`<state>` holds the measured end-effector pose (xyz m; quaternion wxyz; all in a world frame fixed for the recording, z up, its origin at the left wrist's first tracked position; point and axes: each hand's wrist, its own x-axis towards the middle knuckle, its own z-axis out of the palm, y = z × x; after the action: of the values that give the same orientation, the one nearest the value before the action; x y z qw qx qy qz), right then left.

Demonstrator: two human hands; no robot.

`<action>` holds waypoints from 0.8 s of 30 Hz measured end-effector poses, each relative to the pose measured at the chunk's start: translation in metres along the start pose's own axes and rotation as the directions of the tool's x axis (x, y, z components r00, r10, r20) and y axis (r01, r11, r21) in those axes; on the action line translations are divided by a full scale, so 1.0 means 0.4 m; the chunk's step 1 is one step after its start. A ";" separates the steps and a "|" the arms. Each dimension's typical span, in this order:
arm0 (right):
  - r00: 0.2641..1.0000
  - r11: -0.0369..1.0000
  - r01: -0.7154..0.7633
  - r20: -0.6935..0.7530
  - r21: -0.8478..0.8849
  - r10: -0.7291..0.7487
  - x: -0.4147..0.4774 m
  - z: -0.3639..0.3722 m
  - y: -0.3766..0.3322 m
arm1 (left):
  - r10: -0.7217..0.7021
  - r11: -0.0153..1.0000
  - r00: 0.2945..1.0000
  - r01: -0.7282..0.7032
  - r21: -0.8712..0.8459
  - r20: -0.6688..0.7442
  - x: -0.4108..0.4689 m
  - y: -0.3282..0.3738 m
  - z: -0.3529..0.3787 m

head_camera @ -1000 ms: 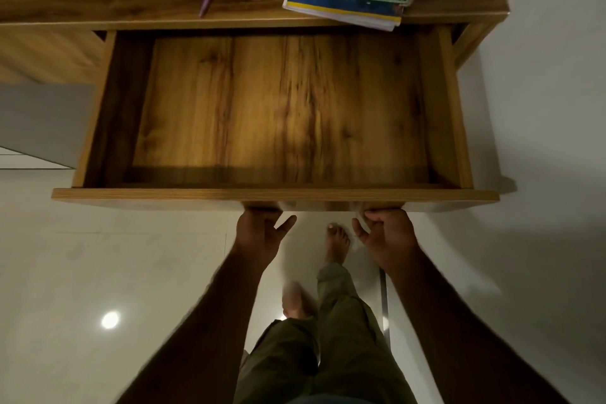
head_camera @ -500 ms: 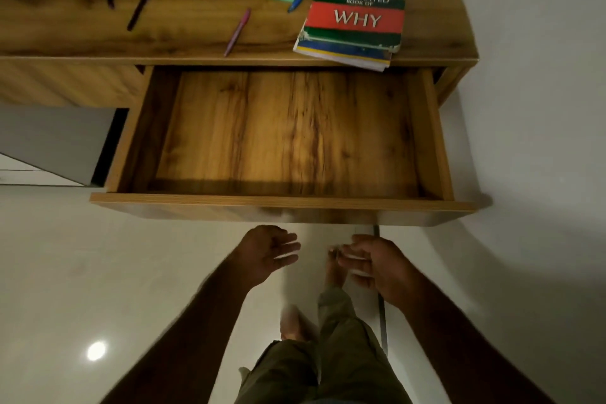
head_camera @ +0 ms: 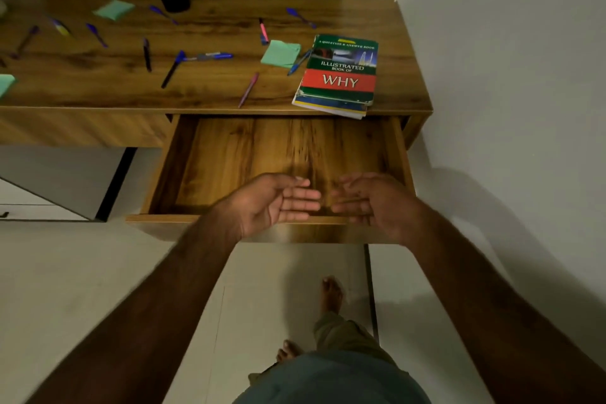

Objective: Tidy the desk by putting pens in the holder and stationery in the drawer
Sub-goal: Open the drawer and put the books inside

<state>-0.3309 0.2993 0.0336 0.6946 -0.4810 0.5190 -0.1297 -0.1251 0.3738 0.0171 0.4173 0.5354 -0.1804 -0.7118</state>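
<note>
Left hand (head_camera: 275, 200) and right hand (head_camera: 370, 198): both empty, fingers loosely extended, over front edge of open drawer (head_camera: 165, 170). Pens (head_camera: 210, 56) and book (head_camera: 339, 75) on desk (head_camera: 98, 85), 12 o'clock. Sorting not begun; next move probably a forward reach.

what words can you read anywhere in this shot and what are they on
"A QUESTION & ANSWER BOOK": along the top of the cover of the book
"ILLUSTRATED BOOK OF": on the green band of the same cover
"WHY": in large white letters on the red band below that
Too small or blurred to read: the yellow mark at the very top of the cover, and the label on the barrel of the blue marker
</note>
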 end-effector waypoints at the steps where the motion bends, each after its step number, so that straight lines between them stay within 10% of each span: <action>1: 1.000 1.000 0.017 -0.013 0.002 -0.017 0.007 -0.001 -0.019 | 0.015 1.000 1.000 -0.015 0.000 -0.008 0.004 0.019 0.006; 15: 0.976 0.995 0.066 -0.214 0.069 -0.050 0.292 -0.094 -0.244 | 0.103 0.994 0.956 -0.088 0.066 -0.275 0.258 0.276 0.021; 24: 0.931 0.985 -0.151 -0.321 0.084 0.170 0.583 -0.189 -0.263 | 0.397 0.716 0.726 0.138 0.684 -0.562 0.522 0.392 -0.038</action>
<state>-0.2615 0.0474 -0.0209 0.6206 -0.3884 0.6607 -0.1655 -0.0648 0.1202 -0.0060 0.2776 0.8546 -0.3060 -0.3148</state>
